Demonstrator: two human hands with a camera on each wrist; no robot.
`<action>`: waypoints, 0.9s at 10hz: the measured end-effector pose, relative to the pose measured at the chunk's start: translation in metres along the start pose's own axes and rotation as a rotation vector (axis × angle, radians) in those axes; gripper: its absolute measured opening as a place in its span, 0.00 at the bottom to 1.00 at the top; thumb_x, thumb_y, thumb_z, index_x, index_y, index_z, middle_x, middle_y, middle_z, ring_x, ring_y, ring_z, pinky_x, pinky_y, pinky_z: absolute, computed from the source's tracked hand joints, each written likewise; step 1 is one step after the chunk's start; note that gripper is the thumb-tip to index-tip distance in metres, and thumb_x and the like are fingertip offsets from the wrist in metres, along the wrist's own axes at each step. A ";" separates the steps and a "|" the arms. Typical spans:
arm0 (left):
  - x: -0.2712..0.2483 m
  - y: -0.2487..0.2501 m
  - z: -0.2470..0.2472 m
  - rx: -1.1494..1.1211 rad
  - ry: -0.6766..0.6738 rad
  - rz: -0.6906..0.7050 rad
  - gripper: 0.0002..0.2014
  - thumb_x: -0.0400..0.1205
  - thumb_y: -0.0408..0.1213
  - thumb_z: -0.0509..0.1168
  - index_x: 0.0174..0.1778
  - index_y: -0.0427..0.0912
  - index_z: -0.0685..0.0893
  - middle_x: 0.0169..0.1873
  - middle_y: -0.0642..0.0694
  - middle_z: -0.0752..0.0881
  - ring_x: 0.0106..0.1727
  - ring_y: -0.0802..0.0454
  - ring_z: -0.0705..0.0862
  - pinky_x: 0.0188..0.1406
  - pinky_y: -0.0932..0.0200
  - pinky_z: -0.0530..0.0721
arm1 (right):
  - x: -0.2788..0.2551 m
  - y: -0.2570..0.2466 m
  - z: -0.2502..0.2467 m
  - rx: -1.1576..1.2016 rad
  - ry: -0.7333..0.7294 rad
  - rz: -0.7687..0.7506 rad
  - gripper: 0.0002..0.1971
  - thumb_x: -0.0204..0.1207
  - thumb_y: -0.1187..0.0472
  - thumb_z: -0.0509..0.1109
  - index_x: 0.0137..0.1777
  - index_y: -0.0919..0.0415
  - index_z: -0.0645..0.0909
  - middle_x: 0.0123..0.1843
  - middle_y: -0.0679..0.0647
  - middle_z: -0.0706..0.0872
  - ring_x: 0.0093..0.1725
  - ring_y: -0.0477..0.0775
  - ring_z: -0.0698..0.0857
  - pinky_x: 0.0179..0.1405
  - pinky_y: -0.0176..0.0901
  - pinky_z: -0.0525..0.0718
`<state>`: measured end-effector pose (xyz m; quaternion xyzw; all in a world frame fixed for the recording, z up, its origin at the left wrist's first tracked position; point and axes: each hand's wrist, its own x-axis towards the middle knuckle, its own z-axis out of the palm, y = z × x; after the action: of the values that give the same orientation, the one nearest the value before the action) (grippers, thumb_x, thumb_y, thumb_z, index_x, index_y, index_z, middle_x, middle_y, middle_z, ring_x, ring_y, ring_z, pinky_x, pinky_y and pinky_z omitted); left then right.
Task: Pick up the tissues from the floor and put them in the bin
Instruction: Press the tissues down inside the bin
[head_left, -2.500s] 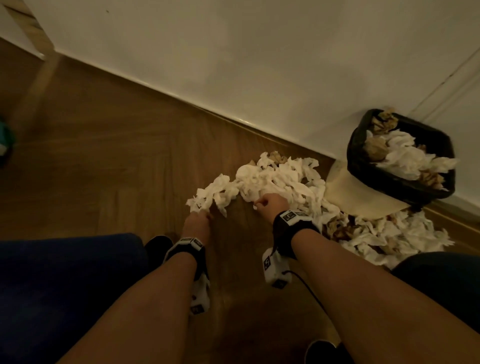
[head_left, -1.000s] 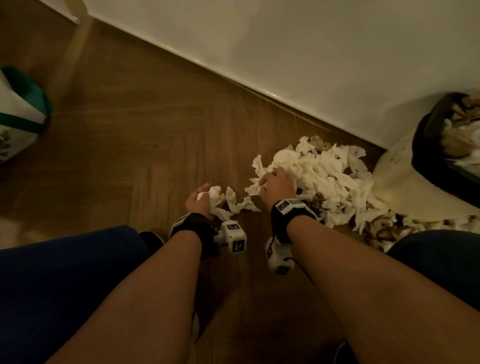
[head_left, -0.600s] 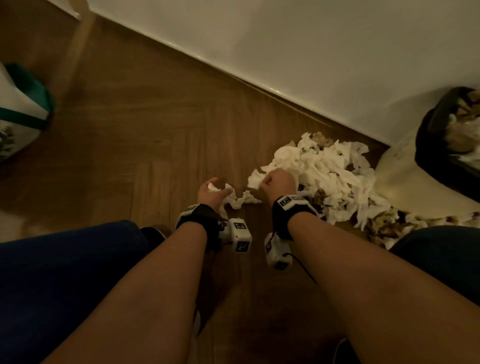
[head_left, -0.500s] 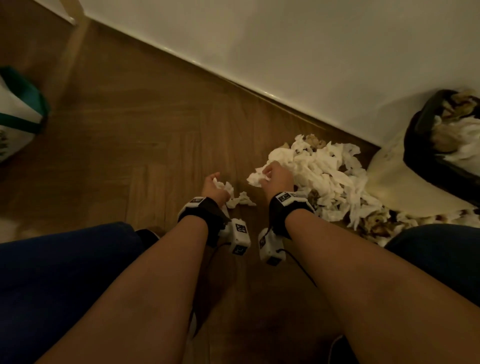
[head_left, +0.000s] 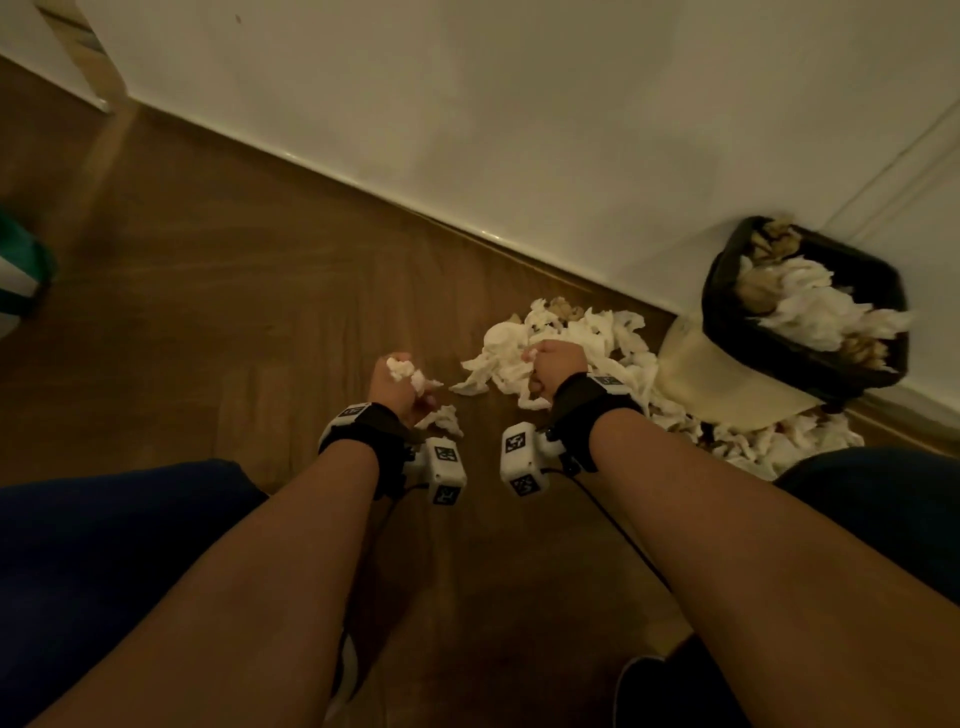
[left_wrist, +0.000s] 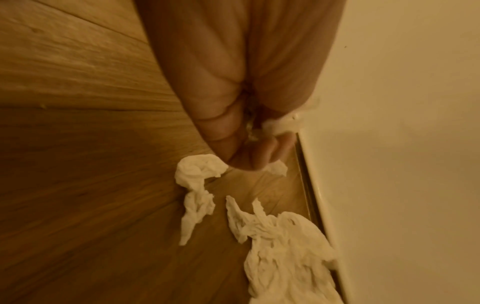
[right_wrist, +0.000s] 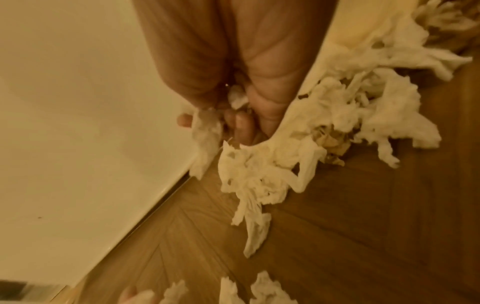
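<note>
White crumpled tissues (head_left: 582, 338) lie in a heap on the wooden floor by the wall. My left hand (head_left: 397, 384) is curled round a small wad of tissue (head_left: 402, 368), with strips hanging below it (left_wrist: 196, 185). My right hand (head_left: 553, 366) grips a bunch of tissues (right_wrist: 254, 174) at the left end of the heap, strands trailing down. The black bin (head_left: 727, 312) stands tilted at the right by the wall, filled with white and brown tissues. More tissues (head_left: 779, 441) lie below the bin.
A white wall (head_left: 519, 130) and its skirting run diagonally behind the heap. A cream sheet (head_left: 701, 379) lies under the bin. A green and white bag (head_left: 15, 270) sits at the far left. My blue-clad knees (head_left: 104, 545) frame the bare floor near me.
My left hand has gathered its loose tissue strip into the fist and lifted slightly. My right hand keeps hold of the heap's edge. The view has swung right, showing the whole bin.
</note>
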<state>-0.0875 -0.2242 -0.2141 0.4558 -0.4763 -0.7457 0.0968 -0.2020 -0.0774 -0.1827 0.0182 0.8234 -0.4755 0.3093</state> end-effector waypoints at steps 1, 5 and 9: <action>-0.007 0.010 0.016 -0.015 -0.031 -0.005 0.12 0.84 0.28 0.49 0.41 0.49 0.71 0.28 0.45 0.68 0.23 0.54 0.65 0.17 0.69 0.62 | -0.013 -0.014 -0.020 0.039 0.001 0.003 0.14 0.79 0.61 0.61 0.32 0.50 0.72 0.34 0.48 0.75 0.31 0.45 0.74 0.34 0.40 0.78; -0.082 0.083 0.168 0.462 -0.222 0.298 0.16 0.85 0.30 0.52 0.65 0.27 0.77 0.62 0.28 0.80 0.65 0.35 0.79 0.64 0.44 0.76 | -0.053 -0.073 -0.154 -0.388 0.211 -0.257 0.20 0.77 0.69 0.66 0.69 0.60 0.77 0.64 0.62 0.77 0.63 0.62 0.80 0.64 0.48 0.79; -0.141 0.099 0.318 0.600 -0.517 0.795 0.12 0.75 0.35 0.73 0.54 0.42 0.84 0.51 0.45 0.87 0.48 0.54 0.83 0.39 0.69 0.81 | -0.096 -0.063 -0.326 -0.132 0.675 -0.311 0.09 0.71 0.66 0.75 0.48 0.57 0.80 0.53 0.61 0.85 0.35 0.57 0.88 0.29 0.46 0.88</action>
<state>-0.2821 0.0031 -0.0102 0.0512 -0.8111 -0.5709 0.1166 -0.3049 0.1721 0.0327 0.0287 0.9008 -0.4299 -0.0546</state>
